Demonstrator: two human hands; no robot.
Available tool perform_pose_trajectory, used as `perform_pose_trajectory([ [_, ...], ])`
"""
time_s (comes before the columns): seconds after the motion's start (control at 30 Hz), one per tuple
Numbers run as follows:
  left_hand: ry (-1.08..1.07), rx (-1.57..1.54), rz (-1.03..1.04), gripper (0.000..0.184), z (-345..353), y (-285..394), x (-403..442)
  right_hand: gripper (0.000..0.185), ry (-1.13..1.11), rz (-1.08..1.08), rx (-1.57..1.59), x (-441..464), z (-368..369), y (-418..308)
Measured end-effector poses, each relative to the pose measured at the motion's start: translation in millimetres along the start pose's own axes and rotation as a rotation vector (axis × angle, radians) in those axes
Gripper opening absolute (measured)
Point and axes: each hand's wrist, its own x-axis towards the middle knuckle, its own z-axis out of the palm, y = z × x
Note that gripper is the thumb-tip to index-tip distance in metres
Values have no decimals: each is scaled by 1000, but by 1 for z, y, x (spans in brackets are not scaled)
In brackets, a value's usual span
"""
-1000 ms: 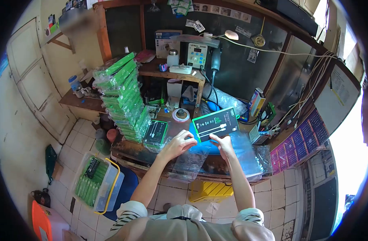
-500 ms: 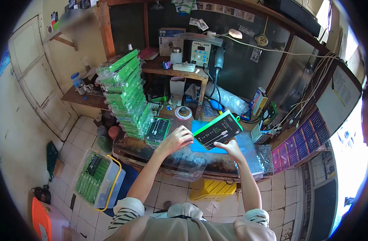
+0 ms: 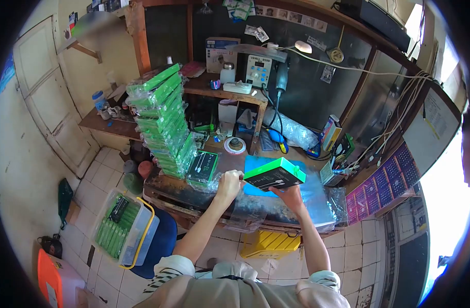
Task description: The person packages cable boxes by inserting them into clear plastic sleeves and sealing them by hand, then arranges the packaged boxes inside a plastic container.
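Box point(image 3: 274, 176): blk & grn, cable pics on blk face; hanging over blue mat point(image 3: 253, 163), tilting, grn side facing up, blk face turning twd the person.
R hand point(image 3: 289, 196): gripping box at its near edge, thumb pressing on the blk face; other fingers hiding behind/under, so their exact spread can't tell.
L hand point(image 3: 231, 183): curling closed, thumb & fingertips gathering just beside box's L end; can't tell if pinching it or anything else.
Tabletop point(image 3: 226, 201): dark, worn; bearing blue mat, w/ clear plastic point(image 3: 247, 213) lying near front edge, btwn the forearms.
Stack point(image 3: 160, 123): many grn boxes in clear wrap, standing tall & uneven at L side of tabletop.
2nd box point(image 3: 202, 167): blk w/ grn edges, cable pic showing, lying just R of stack's base.
Tape roll point(image 3: 235, 145): lying flat beyond L hand, under/near the raised shelf point(image 3: 222, 91).
Shelf top: holding control unit point(image 3: 258, 71) w/ dial & buttons, white bottle point(image 3: 228, 73) & carton point(image 3: 220, 54).
Pen holder point(image 3: 327, 174): standing R of blue mat, pens etc. poking out.
Floor point(image 3: 219, 246): yellow crate point(image 3: 270, 244) sitting below tabletop's front edge.
Clear bin point(image 3: 140, 237): sitting L of person, yellow handle showing, grn boxes point(image 3: 113, 233) filling it.
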Motion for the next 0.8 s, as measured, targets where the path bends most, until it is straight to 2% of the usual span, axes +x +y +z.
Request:
perform_pose_trajectory([
  [0.1, 15, 26, -33, 12, 1, 8, -2, 40, -5, -10, -30, -2, -2, -2],
  [0.17, 85, -229, -203, 12, 1, 13, 0, 37, 1, -28, -53, -4, -3, 4],
  [0.27, 138, -397, -222, 12, 9, 1, -2, 37, 7, -86, -177, -6, -5, 11],
  [0.37, 141, -341, -210, 10, 4, 7, -3, 35, -15, -53, -95, -6, -4, 3],
  [0.8, 163, -415, -236, 9, 6, 8, -5, 30, -70, -20, -103, 2, -6, -5],
])
